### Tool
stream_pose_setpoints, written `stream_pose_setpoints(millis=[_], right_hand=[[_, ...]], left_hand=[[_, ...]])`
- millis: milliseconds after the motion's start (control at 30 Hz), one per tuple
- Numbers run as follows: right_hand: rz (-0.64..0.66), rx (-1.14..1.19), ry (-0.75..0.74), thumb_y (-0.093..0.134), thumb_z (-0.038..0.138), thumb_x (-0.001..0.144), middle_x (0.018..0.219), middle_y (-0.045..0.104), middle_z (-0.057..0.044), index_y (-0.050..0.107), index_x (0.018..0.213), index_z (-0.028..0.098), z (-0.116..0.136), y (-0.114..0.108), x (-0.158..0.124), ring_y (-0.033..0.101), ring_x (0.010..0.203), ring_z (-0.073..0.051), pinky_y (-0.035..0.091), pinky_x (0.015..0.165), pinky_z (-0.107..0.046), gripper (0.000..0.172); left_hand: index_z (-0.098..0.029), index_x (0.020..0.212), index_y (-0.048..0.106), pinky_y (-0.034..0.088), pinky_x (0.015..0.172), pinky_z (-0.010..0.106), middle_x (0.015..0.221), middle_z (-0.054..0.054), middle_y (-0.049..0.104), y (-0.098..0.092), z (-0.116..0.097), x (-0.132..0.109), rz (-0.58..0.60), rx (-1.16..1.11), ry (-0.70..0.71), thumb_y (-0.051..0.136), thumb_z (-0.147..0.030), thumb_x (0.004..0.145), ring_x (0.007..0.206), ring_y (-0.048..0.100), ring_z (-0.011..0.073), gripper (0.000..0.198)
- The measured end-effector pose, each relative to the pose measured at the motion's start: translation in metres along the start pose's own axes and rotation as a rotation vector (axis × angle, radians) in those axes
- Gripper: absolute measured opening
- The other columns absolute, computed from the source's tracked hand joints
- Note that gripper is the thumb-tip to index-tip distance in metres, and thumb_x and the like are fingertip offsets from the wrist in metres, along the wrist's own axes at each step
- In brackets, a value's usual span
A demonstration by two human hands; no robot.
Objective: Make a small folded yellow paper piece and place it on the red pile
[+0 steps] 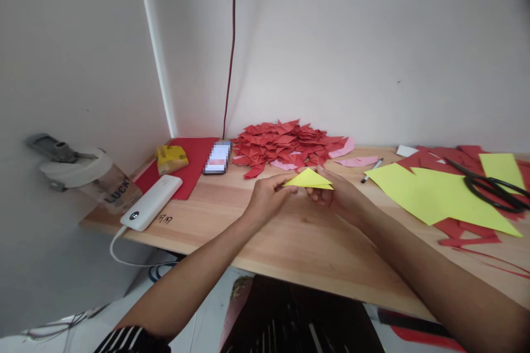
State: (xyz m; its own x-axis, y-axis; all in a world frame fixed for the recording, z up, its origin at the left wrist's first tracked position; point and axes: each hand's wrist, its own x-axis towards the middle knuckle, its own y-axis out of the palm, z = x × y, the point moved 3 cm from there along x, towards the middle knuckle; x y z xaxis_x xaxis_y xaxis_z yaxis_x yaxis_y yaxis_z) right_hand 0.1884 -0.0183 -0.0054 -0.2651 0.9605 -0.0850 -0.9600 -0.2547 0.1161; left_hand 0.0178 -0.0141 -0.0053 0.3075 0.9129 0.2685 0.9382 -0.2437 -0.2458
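Both my hands meet over the middle of the wooden table (298, 242) and hold one small folded yellow paper triangle (308, 178). My left hand (269, 196) pinches its left corner with closed fingers. My right hand (337, 193) grips its right side from below, fingers curled. Just behind the triangle lies a heap of several folded red paper pieces (285, 142), with pink scraps at its edge.
Yellow paper sheets (434, 194) and red offcuts lie at the right, with black scissors (492, 187) on them. A pen (371, 170) lies near the pink scraps. At the left are a phone (218, 158), a white power bank (151, 202), a yellow packet (171, 158) and a clear bottle (93, 179).
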Motion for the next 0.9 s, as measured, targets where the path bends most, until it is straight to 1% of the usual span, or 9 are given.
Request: stream_pose_setpoints(millis=[100, 200, 333, 467, 567, 633, 733, 800, 900], right_hand=[[-0.001, -0.015, -0.019, 0.045, 0.061, 0.088, 0.066, 0.058, -0.002, 0.058, 0.081, 0.019, 0.001, 0.002, -0.001, 0.048, 0.053, -0.012, 0.033, 0.047, -0.025, 0.045], [-0.011, -0.045, -0.058, 0.044, 0.057, 0.09, 0.068, 0.058, -0.002, 0.056, 0.083, 0.021, 0.004, 0.005, -0.003, 0.05, 0.057, -0.014, 0.035, 0.049, -0.026, 0.039], [-0.026, -0.14, -0.116, 0.042, 0.054, 0.089, 0.073, 0.059, -0.002, 0.055, 0.081, 0.023, 0.006, 0.007, -0.005, 0.054, 0.062, -0.016, 0.04, 0.054, -0.028, 0.035], [-0.022, -0.193, -0.13, 0.055, 0.051, 0.083, 0.07, 0.056, 0.0, 0.058, 0.097, 0.021, 0.002, 0.002, -0.005, 0.049, 0.058, -0.013, 0.036, 0.051, -0.025, 0.033], [-0.017, -0.269, -0.201, 0.066, 0.041, 0.075, 0.069, 0.054, 0.002, 0.058, 0.095, 0.02, 0.0, -0.004, -0.004, 0.046, 0.057, -0.011, 0.034, 0.052, -0.024, 0.03], [-0.01, -0.299, -0.25, 0.07, 0.035, 0.069, 0.071, 0.055, 0.003, 0.055, 0.09, 0.021, 0.0, -0.005, -0.004, 0.047, 0.059, -0.012, 0.035, 0.054, -0.024, 0.029], [-0.042, -0.328, -0.244, 0.07, 0.03, 0.066, 0.074, 0.058, 0.003, 0.053, 0.093, 0.022, 0.001, -0.005, -0.004, 0.051, 0.062, -0.013, 0.036, 0.056, -0.024, 0.033], [-0.087, -0.378, -0.243, 0.066, 0.028, 0.068, 0.074, 0.058, 0.003, 0.053, 0.093, 0.022, 0.002, -0.003, -0.005, 0.052, 0.064, -0.014, 0.036, 0.057, -0.025, 0.029], [-0.151, -0.489, -0.267, 0.06, 0.024, 0.071, 0.077, 0.06, 0.002, 0.055, 0.087, 0.022, 0.005, -0.001, -0.006, 0.054, 0.069, -0.016, 0.038, 0.061, -0.026, 0.018]], left_hand=[[-0.017, 0.119, 0.068, 0.051, 0.079, 0.027, 0.111, 0.009, 0.072, 0.001, 0.0, 0.0, 0.03, -0.055, -0.005, 0.063, -0.022, 0.081, 0.083, 0.066, 0.0149, 0.039], [-0.015, 0.119, 0.067, 0.051, 0.074, 0.026, 0.108, 0.01, 0.072, 0.003, 0.002, 0.0, 0.053, -0.13, -0.038, 0.063, -0.028, 0.082, 0.079, 0.066, 0.0144, 0.039], [-0.013, 0.116, 0.068, 0.052, 0.077, 0.028, 0.107, 0.011, 0.072, 0.004, 0.004, 0.0, 0.073, -0.168, -0.067, 0.064, -0.031, 0.082, 0.083, 0.067, 0.0161, 0.039], [-0.014, 0.114, 0.069, 0.052, 0.081, 0.029, 0.106, 0.01, 0.072, 0.005, 0.001, -0.001, 0.09, -0.151, -0.072, 0.066, -0.031, 0.081, 0.088, 0.068, 0.0175, 0.038], [-0.014, 0.112, 0.07, 0.051, 0.082, 0.028, 0.105, 0.01, 0.072, 0.007, -0.001, -0.002, 0.128, -0.141, -0.068, 0.068, -0.033, 0.079, 0.089, 0.068, 0.0182, 0.038], [-0.013, 0.11, 0.071, 0.051, 0.079, 0.027, 0.1, 0.009, 0.073, 0.007, -0.002, -0.003, 0.132, -0.073, -0.061, 0.066, -0.036, 0.081, 0.086, 0.067, 0.0177, 0.037], [-0.016, 0.109, 0.071, 0.047, 0.071, 0.024, 0.093, 0.006, 0.073, 0.007, -0.005, -0.006, 0.109, 0.122, 0.003, 0.062, -0.037, 0.084, 0.078, 0.064, 0.0152, 0.034], [-0.019, 0.112, 0.07, 0.044, 0.068, 0.023, 0.095, 0.004, 0.073, 0.008, -0.009, -0.007, 0.116, 0.225, 0.057, 0.064, -0.037, 0.082, 0.076, 0.061, 0.0136, 0.035], [-0.021, 0.113, 0.068, 0.042, 0.065, 0.022, 0.096, 0.003, 0.072, 0.01, -0.011, -0.009, 0.13, 0.328, 0.084, 0.067, -0.042, 0.079, 0.073, 0.058, 0.0127, 0.039]])
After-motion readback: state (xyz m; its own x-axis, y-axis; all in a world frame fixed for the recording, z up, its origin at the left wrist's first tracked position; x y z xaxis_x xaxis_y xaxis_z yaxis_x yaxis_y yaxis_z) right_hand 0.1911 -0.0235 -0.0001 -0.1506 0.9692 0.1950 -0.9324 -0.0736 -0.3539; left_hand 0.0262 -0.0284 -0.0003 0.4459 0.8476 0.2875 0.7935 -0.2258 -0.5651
